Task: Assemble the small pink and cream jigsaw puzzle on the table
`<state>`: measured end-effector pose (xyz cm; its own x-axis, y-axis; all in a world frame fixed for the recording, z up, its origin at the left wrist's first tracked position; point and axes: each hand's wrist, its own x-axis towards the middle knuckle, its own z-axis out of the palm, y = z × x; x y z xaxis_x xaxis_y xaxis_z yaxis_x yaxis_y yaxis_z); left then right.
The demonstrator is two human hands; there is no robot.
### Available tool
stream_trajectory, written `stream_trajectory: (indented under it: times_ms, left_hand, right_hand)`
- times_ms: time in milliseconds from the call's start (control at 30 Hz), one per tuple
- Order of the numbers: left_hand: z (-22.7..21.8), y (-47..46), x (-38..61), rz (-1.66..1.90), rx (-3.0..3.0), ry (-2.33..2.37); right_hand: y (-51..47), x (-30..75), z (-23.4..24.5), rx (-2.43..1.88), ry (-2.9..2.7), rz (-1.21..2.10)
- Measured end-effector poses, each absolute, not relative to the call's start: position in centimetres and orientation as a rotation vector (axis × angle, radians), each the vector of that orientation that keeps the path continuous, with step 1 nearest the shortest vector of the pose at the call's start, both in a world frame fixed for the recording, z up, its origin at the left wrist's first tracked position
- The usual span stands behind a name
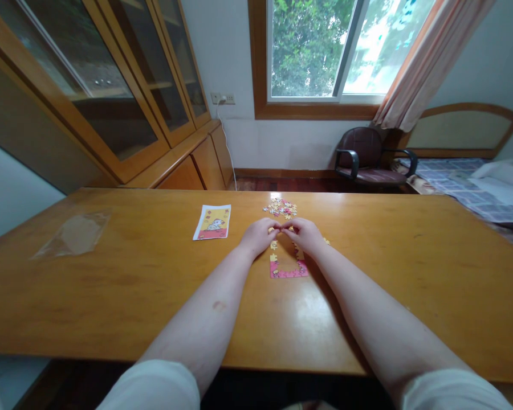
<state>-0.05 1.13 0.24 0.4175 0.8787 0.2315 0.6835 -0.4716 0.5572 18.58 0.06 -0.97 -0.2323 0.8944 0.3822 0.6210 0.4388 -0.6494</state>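
A jigsaw puzzle border (288,274) lies on the table, pink along the bottom and yellow up the sides, with bare wood inside it. My left hand (260,234) is closed at its upper left, fingertips pinched on a yellow puzzle piece (271,230). Opposite it, my right hand (306,234) is closed too, thumb and fingers pressed on a piece at the top edge. The fingertips of both hands nearly meet, and they hide most of the top row. Just beyond them is a pile of loose puzzle pieces (281,208).
A picture card (212,222) with a cartoon animal lies left of my hands. Farther left rests a clear plastic bag (74,233). One loose yellow piece (326,241) sits by my right wrist. Beyond the wooden table (154,285) stand a cabinet and an armchair (365,156).
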Motion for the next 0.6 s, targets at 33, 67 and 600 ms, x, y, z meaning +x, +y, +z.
stream_trajectory:
  times_ms: [33, 67, 600]
  left_hand:
    - [0.26, 1.12, -0.03, 0.715, 2.294, 1.332]
    - [0.27, 1.11, -0.02, 0.724, 2.286, 1.323]
    - [-0.26, 1.3, 0.28, 0.903, 1.915, 1.148]
  right_hand:
    - [0.01, 18.56, -0.96, -1.282, -1.941, 0.497]
    - [-0.03, 18.56, -0.96, -1.28, -1.922, 0.52]
    - [0.16, 18.81, -1.13, -1.112, -1.768, 0.65]
